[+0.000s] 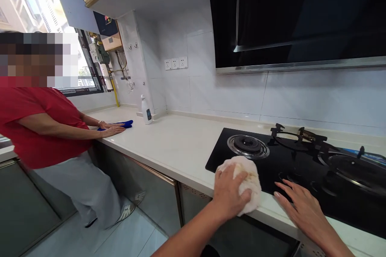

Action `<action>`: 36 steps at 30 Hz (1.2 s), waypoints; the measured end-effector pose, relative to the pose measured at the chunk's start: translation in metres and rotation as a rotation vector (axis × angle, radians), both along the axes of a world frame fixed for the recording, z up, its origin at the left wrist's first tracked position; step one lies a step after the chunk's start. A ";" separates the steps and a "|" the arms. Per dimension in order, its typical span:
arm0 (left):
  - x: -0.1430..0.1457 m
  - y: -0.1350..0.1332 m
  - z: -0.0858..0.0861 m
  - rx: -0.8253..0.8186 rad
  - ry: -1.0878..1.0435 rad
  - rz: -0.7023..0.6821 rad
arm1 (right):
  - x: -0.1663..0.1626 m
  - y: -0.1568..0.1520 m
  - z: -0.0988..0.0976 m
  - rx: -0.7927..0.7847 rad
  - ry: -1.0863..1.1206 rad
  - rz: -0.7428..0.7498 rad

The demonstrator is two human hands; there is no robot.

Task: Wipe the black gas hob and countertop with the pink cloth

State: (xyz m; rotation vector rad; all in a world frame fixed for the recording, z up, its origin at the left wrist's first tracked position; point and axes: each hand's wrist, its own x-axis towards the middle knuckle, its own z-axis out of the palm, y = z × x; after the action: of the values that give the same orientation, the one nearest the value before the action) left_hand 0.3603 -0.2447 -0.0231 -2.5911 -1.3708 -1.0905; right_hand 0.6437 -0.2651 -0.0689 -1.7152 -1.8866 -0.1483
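My left hand [230, 194] grips a crumpled off-white cloth [249, 178] with yellowish-brown stains, pressing it at the front edge of a black glass gas hob [289, 160]. My right hand [301, 209] is spread flat and holds nothing, its fingertips over the hob's front part, close to the cloth. A round burner [248, 146] sits just behind the cloth, and a black pan support [298, 138] stands further right. The hob's right side has a second burner area [352, 170].
A white stone countertop [175, 140] runs left to a white spray bottle [146, 110]. Beyond it, a person in a red shirt [45, 124] presses a blue cloth [120, 125] on the counter. A black range hood [286, 16] hangs above, with wall sockets [175, 63] on the tiles.
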 end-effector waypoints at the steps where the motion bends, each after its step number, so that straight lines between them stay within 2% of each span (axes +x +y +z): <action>1: 0.013 0.000 -0.002 0.000 0.005 -0.048 | 0.001 0.002 -0.003 0.018 -0.015 -0.002; 6: 0.058 0.004 -0.001 -0.060 0.048 -0.191 | 0.009 0.014 -0.016 0.061 -0.063 -0.031; 8: 0.061 0.004 0.002 -0.074 0.054 -0.206 | 0.012 0.016 -0.018 0.058 -0.060 -0.037; 11: 0.050 0.001 0.003 -0.054 0.050 -0.216 | 0.012 0.016 -0.016 0.033 -0.059 -0.033; 15: 0.011 -0.006 -0.003 0.036 0.005 -0.176 | 0.008 0.010 -0.008 -0.008 -0.045 -0.022; 18: -0.030 -0.007 -0.009 0.100 -0.021 -0.080 | 0.007 0.008 -0.005 -0.029 -0.022 -0.022; 22: -0.098 0.001 -0.013 0.138 0.010 0.151 | 0.007 0.006 -0.004 -0.041 -0.002 -0.013; 26: -0.169 0.022 -0.011 0.101 0.033 0.413 | 0.005 0.004 -0.001 -0.076 0.016 -0.014; 29: -0.207 0.040 -0.007 0.107 0.002 0.600 | 0.002 0.002 0.002 -0.078 0.015 -0.024; 32: -0.222 0.052 -0.008 0.135 -0.067 0.702 | -0.001 0.001 0.003 -0.067 0.012 -0.022; 36: -0.208 0.054 -0.018 0.220 -0.180 0.774 | -0.003 0.002 -0.001 -0.043 -0.003 -0.016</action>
State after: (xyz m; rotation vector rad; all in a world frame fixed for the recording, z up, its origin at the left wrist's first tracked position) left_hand 0.1523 -0.1903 -0.0414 -1.5843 -1.9027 -1.2274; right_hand 0.6411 -0.2630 -0.0698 -1.7598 -1.8913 -0.1167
